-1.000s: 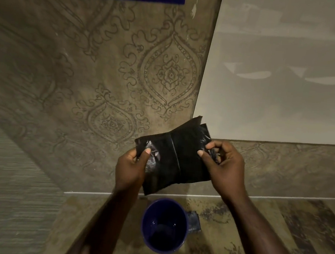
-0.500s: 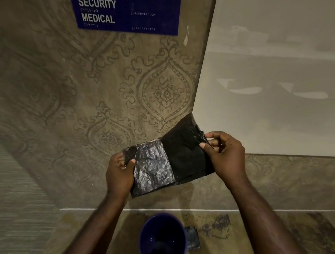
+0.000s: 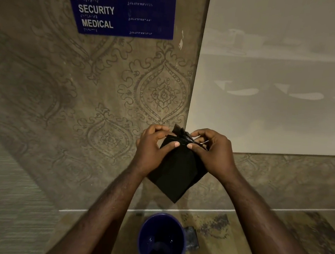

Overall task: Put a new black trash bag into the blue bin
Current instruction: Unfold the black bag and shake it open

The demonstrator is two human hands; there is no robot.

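A folded black trash bag (image 3: 176, 173) hangs in the air in front of me, its lower corner pointing down. My left hand (image 3: 153, 147) and my right hand (image 3: 211, 150) both pinch its crumpled top edge, thumbs close together. Below them on the floor stands the round blue bin (image 3: 143, 243), open at the top and dark inside. The bag is well above the bin and apart from it.
A patterned brown wall (image 3: 84, 100) with a blue sign (image 3: 123, 9) rises straight ahead. A pale glossy panel (image 3: 276, 85) fills the right. A small dark piece (image 3: 192, 239) lies on the floor by the bin's right side.
My hands have come together at the bag's top edge. The bag, held spread sideways before, now hangs folded with a corner down. The view has tilted up, showing more of the sign.
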